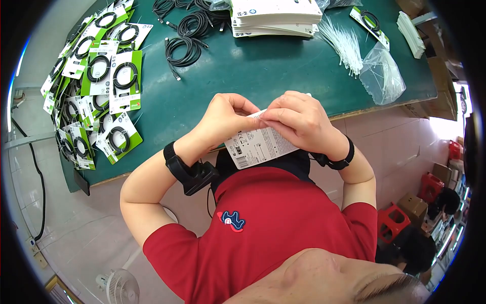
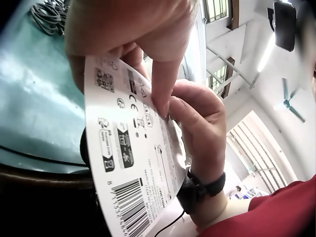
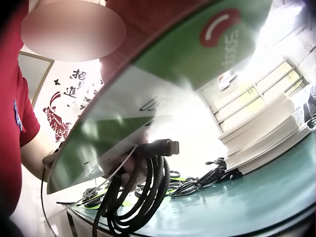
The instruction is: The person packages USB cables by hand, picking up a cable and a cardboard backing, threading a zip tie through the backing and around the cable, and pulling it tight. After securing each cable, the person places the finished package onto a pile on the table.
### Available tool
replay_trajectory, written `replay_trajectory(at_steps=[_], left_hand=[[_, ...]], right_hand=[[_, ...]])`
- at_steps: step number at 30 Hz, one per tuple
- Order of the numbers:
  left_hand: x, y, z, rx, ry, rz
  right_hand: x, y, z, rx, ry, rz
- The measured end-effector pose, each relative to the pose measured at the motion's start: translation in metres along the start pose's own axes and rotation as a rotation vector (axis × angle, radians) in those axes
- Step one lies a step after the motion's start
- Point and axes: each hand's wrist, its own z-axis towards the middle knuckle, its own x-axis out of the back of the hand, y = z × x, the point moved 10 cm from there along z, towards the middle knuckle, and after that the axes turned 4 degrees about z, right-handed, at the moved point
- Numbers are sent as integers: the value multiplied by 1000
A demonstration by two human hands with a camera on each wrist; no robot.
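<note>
A printed cable packaging card (image 1: 260, 144) is held at the table's front edge, its back with barcode facing up. My left hand (image 1: 225, 119) grips it at the upper left, thumb on the printed back, fingers behind. My right hand (image 1: 298, 119) pinches at the card's upper edge, its fingertips meeting the left thumb in the left wrist view; its exact hold is partly hidden. Against the green-and-white front, a coiled black cable (image 3: 153, 192) hangs with its plug (image 3: 165, 147) sticking out. A thin white cable tie (image 3: 116, 170) runs by the coil.
Carded cables (image 1: 124, 76) lie heaped at the table's left. Loose coiled black cables (image 1: 185, 48) lie at the back, next to a stack of cards (image 1: 276, 17). White cable ties (image 1: 344, 48) and a clear plastic bag (image 1: 385, 76) lie on the right.
</note>
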Motion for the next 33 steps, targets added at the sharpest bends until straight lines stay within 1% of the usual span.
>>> replay_trajectory(at_steps=[3,16,19,20,23,27,31,32,33], left_hand=[[1,1,-1,2,12,-6],[4,0,-3,-13,32,6],[5,1,-5,-13,44,-3],[5,1,-5,-19,44,9],[5,0,-4,-27,41,34],[5,0,-3,-40,48,34],[4,3,-4,-78,59,54],[5,10,-9,-143,94,130],[7,17,-14,-208,130,207]], right_hand=[[2,-3,2,13,-8,-86],[-2,-7,2,15,-89,-80],[4,1,-1,-6,5,-35],[4,1,0,-5,4,-34],[1,-3,-1,36,-52,-42],[-1,-5,-2,53,-67,-86],[0,-10,-2,49,-66,-109],[2,-11,-2,48,-63,-109],[11,-12,-3,50,-2,9]])
